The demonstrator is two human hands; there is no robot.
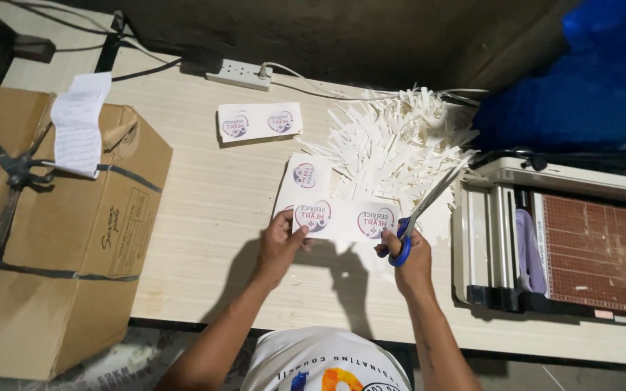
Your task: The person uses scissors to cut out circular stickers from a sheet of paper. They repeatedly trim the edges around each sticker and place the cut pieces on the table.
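Observation:
My left hand (278,245) pinches the left end of a white paper strip (348,219) printed with two round red-and-blue logos, held just above the table. My right hand (412,255) grips blue-handled scissors (420,217), whose blades point up and right past the strip's right end. A second printed sheet (303,179) lies under and behind the held strip. Another strip with two logos (259,121) lies flat farther back on the light wooden table (197,210).
A heap of thin white paper offcuts (398,145) lies behind the hands. A paper cutter with a brown grid board (566,246) stands at the right. A taped cardboard box (52,232) sits at the left edge. A white power strip (239,73) lies at the back.

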